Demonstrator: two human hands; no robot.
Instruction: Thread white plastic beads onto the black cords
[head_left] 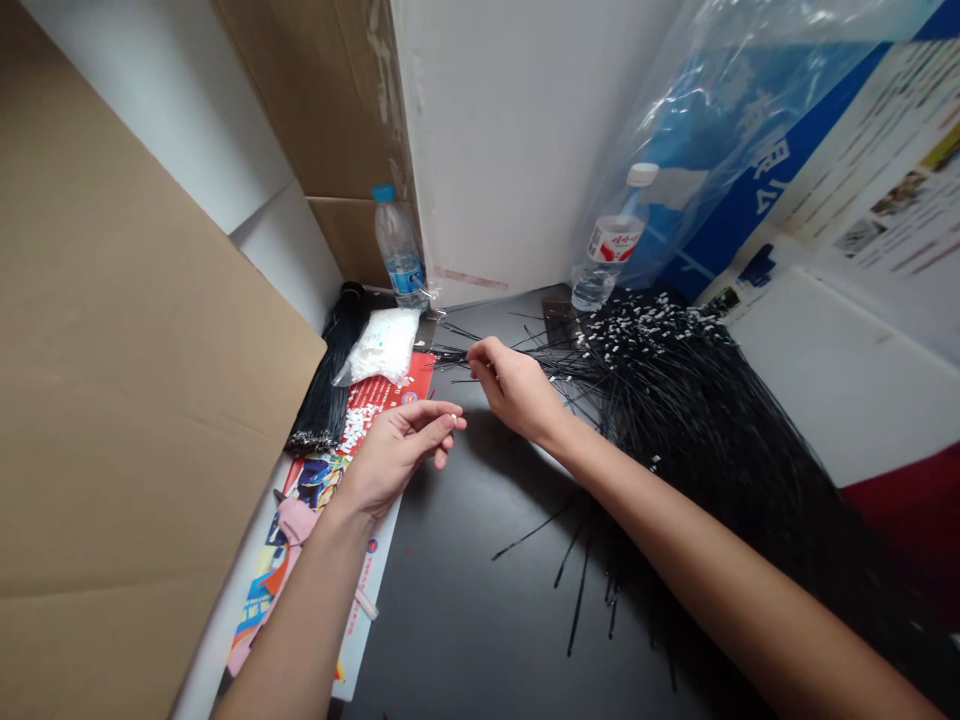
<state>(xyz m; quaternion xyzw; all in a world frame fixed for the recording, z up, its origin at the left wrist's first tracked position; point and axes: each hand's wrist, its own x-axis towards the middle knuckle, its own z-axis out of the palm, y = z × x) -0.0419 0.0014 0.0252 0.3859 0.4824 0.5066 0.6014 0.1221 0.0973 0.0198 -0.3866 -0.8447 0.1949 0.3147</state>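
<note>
Two bare hands low over a black tabletop [480, 640], a little apart. Left hand [394, 460]: thumb and forefinger pinched on a tiny white bit [454, 419], remaining fingers loosely curled. Right hand [514, 390]: fingers clenched around a thin sheaf of black cable ties [450, 354], tips poking out toward the left hand, tails running back through the grip into a big loose heap of ties [675, 430] just to its right. Many white bits dotted along the heap's far end, ahead of the right hand. A few stray tails fanned out below the grip, across the tabletop.

Left of the left hand, a black bundle of ties [330, 385] beside a clear bag of white bits [379, 345], the bag partly on a red leaflet [386, 400]. Straight ahead of the grip, two water bottles, one [399, 245] past the bag and one [611, 245] at the heap's far edge. Farther left, a large cardboard sheet [135, 350] slanting beside the left forearm.
</note>
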